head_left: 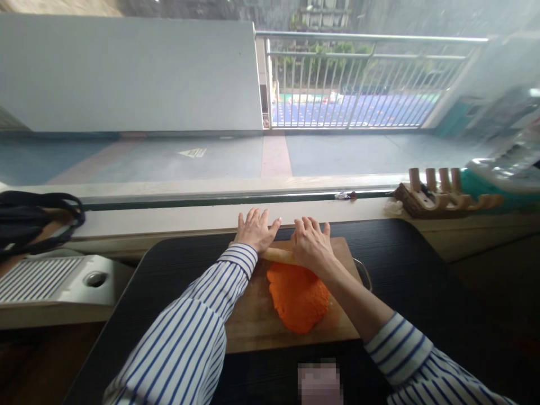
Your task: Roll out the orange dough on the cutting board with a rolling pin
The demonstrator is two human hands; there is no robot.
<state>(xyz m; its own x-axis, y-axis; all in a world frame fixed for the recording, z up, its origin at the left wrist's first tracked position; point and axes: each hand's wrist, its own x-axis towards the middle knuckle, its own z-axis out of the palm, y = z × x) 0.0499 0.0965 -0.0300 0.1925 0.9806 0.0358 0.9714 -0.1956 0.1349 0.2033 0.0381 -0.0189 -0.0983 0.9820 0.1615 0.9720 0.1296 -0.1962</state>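
Observation:
A flattened slab of orange dough (298,296) lies on a wooden board (253,320). Across its far edge rests a wooden rolling pin (278,256). My left hand (255,230) lies flat on the pin's left part, fingers stretched forward and slightly spread. My right hand (311,243) presses flat on the pin's right part, fingers extended toward the window. Both arms wear blue-and-white striped sleeves. Most of the pin is hidden under my palms.
The board sits on a dark table (413,281) by a window sill. A wooden rack (439,194) stands at the right on the sill. At the left are a white ribbed appliance (50,278) and black straps (37,216). A metal ring (363,273) pokes out beside the board.

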